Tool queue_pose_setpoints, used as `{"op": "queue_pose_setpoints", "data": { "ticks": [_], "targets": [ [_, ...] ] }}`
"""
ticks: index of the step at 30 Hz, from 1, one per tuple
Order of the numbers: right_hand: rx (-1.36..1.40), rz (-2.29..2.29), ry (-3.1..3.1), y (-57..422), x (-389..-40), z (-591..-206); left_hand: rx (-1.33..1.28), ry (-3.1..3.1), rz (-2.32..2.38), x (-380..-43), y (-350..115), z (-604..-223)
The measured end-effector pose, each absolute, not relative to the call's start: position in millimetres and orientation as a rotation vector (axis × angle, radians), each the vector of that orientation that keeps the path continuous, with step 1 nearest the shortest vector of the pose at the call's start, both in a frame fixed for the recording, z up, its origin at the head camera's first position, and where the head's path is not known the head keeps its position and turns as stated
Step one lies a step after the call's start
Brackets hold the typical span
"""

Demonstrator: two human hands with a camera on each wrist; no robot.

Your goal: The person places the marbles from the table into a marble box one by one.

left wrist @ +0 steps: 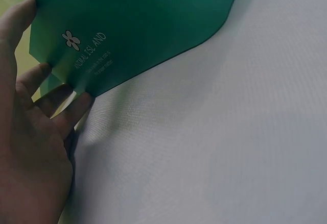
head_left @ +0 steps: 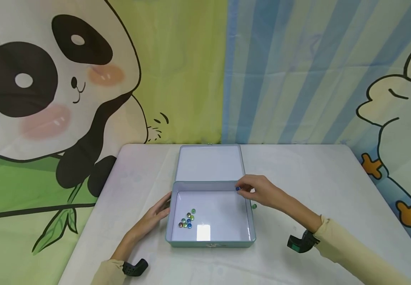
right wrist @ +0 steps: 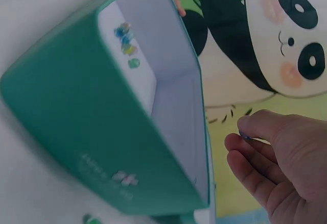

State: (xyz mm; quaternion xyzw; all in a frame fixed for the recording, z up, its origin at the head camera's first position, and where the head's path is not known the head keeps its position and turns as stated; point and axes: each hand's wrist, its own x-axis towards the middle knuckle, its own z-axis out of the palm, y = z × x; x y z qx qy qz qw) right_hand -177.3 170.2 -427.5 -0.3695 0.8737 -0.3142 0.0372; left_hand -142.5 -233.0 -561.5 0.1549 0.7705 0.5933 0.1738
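Observation:
A green metal box [head_left: 210, 244] with a pale inside stands on the table, its lid [head_left: 209, 163] folded back behind it. Several glass marbles [head_left: 189, 221] are gathered at the left of its floor. Over the box's back right corner, my right hand [head_left: 259, 190] pinches a blue marble [head_left: 238, 189] between thumb and fingertips. My left hand [head_left: 155, 213] rests against the box's left wall; in the left wrist view its fingers [left wrist: 74, 114] lie spread and fairly straight along that side. Outside the right wall, a green marble [head_left: 254, 206] lies on the table close to the box.
White cloth covers the table [head_left: 298, 166]. Behind it hangs a printed backdrop [head_left: 177, 71] with a panda at the left and a white cartoon animal at the right. A dark wrist camera [head_left: 302, 241] sits at my right cuff.

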Motion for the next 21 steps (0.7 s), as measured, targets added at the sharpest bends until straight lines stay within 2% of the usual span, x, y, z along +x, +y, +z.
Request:
{"op": "queue_pose_setpoints", "data": {
  "ticks": [8, 21],
  "targets": [
    [-1.192, -0.854, 2.542, 116, -199, -419, 0.43, 2.174, 1.681, -142, -234, -561],
    [-1.27, -0.629, 2.406, 44, -225, -442, 0.398, 2.179, 1.666, -141, -233, -559]
  ]
}}
